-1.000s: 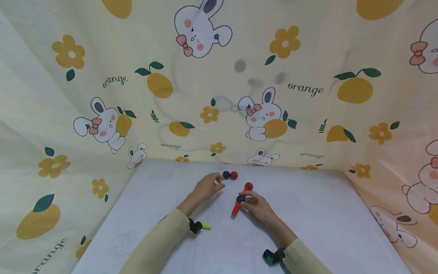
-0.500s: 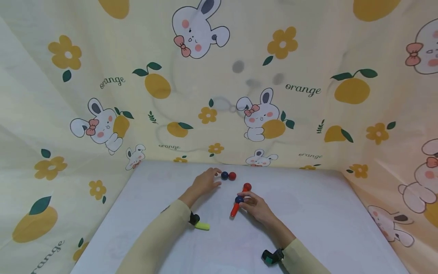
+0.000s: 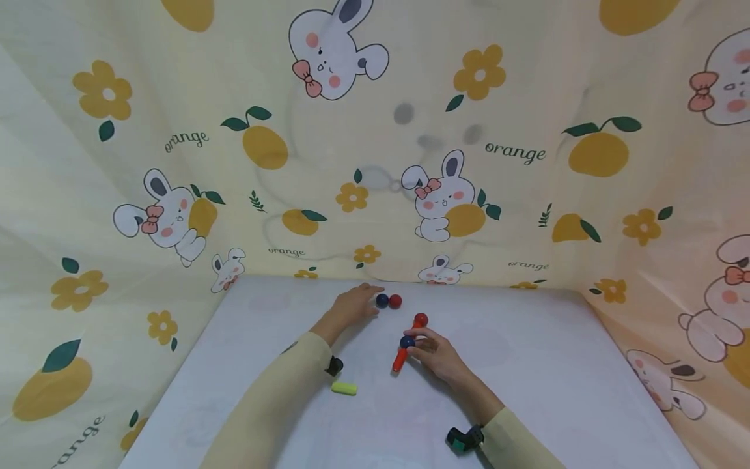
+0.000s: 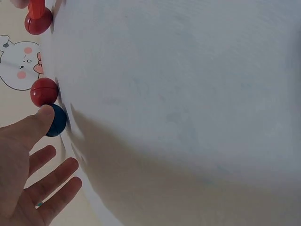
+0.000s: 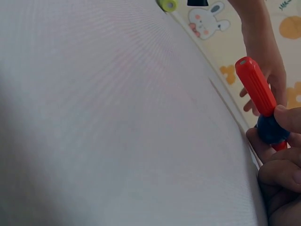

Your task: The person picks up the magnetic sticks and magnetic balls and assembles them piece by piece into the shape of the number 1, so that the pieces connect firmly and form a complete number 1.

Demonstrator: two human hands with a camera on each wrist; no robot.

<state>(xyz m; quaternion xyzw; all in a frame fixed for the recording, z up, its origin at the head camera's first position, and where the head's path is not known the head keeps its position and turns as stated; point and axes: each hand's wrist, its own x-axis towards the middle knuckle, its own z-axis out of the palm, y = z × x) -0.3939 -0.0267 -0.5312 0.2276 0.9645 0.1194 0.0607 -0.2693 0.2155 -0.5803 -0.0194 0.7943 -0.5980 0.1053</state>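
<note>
My right hand (image 3: 441,355) pinches a blue ball (image 3: 407,342) between thumb and fingers. One red rod (image 5: 256,87), its tip metallic, sticks out from that ball toward me; a second red rod joins it to a red ball (image 3: 420,319) on the far side. Farther back, my left hand (image 3: 353,307) reaches round another blue ball (image 4: 58,121), its thumb overlapping the ball in the left wrist view and its other fingers spread and loose. Touching this blue ball is a second red ball (image 4: 44,92).
A short yellow-green rod (image 3: 344,389) lies on the white table (image 3: 545,378) near the left forearm. Behind the table hangs a patterned cloth (image 3: 328,182) with rabbits and oranges. Each wrist wears a small black camera (image 3: 465,440).
My left hand has moved slightly forward around the far blue ball, its index finger extending past it. The yellow-green rod shows more fully beside the sleeve. The right hand keeps its grip.
</note>
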